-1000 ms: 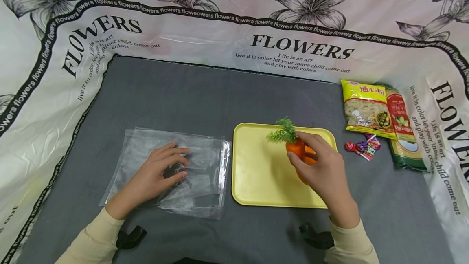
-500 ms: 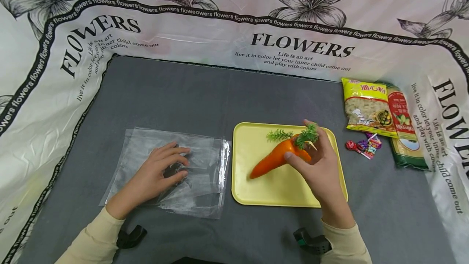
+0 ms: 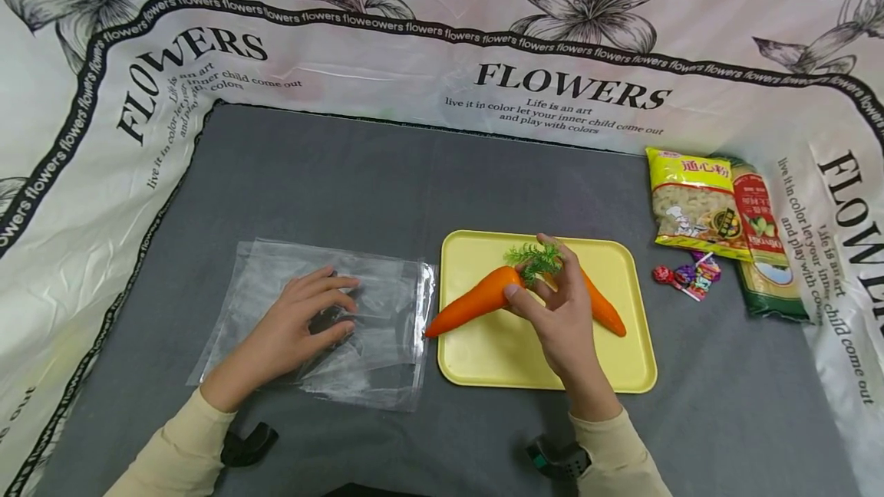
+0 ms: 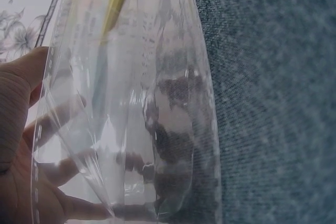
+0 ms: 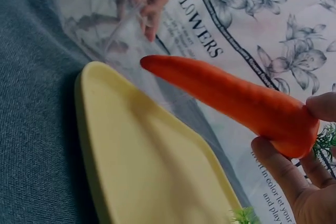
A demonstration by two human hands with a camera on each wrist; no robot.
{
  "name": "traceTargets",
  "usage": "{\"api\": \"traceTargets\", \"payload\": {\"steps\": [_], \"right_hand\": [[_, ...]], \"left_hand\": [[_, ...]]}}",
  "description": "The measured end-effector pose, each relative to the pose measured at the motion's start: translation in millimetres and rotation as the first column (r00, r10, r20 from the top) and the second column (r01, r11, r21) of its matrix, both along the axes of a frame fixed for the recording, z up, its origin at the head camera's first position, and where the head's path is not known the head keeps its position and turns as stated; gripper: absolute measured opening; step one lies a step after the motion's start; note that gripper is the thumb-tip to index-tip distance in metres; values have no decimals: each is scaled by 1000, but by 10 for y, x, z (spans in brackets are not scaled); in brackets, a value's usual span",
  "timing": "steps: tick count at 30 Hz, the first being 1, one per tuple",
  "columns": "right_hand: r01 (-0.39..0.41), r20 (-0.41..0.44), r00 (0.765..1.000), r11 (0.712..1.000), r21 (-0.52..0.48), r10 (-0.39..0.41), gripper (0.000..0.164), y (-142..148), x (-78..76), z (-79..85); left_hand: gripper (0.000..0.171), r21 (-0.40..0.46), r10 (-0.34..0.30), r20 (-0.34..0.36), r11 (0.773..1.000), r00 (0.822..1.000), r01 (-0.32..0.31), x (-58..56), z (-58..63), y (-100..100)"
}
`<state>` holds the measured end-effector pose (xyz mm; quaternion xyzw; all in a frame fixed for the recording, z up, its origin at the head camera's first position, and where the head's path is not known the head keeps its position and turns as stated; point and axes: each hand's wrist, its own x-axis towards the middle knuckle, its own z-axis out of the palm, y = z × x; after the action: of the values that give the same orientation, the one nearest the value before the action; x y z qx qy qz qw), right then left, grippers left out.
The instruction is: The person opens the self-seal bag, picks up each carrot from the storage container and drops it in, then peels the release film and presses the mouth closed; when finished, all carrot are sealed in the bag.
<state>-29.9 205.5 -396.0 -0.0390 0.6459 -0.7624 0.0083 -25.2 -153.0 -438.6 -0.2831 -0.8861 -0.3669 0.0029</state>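
In the head view, my right hand (image 3: 562, 320) pinches an orange carrot (image 3: 476, 301) by its leafy end. The carrot's tip points left past the rim of the yellow tray (image 3: 476, 365), as the right wrist view also shows, with the carrot (image 5: 231, 98) above the tray. Behind that hand a second carrot (image 3: 604, 309) lies on the tray, partly hidden. My left hand (image 3: 297, 328) rests over clear plastic bags (image 3: 383, 328), its fingers loosely bent and spread. In the left wrist view, the fingers show through the clear film (image 4: 126, 129).
At the back right lie a yellow pasta packet (image 3: 700, 209) and a red-green packet (image 3: 760, 228) partly beneath it. Small wrapped sweets (image 3: 691, 276) sit just in front. Flower-printed cloth (image 3: 387, 75) borders the grey tabletop (image 3: 331, 175).
My right hand has lifted one carrot from the tray, turned it, and carried it left toward the bags. The second carrot's tip has come into view. My left hand has stayed put.
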Motion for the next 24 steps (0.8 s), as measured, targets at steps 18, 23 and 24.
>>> {"api": "traceTargets", "payload": {"steps": [18, 23, 24], "right_hand": [[115, -88, 991, 976, 184, -100, 30, -71, 19, -16], [168, -117, 984, 912, 375, -133, 22, -88, 35, 148], [160, -118, 986, 897, 413, -121, 22, -76, 35, 174]], "left_hand": [[19, 5, 3, 15, 1000, 1000, -3, 1, 15, -2], [19, 14, 2, 10, 1000, 1000, -2, 0, 7, -5], [19, 12, 4, 9, 1000, 1000, -4, -1, 6, -5]]}}
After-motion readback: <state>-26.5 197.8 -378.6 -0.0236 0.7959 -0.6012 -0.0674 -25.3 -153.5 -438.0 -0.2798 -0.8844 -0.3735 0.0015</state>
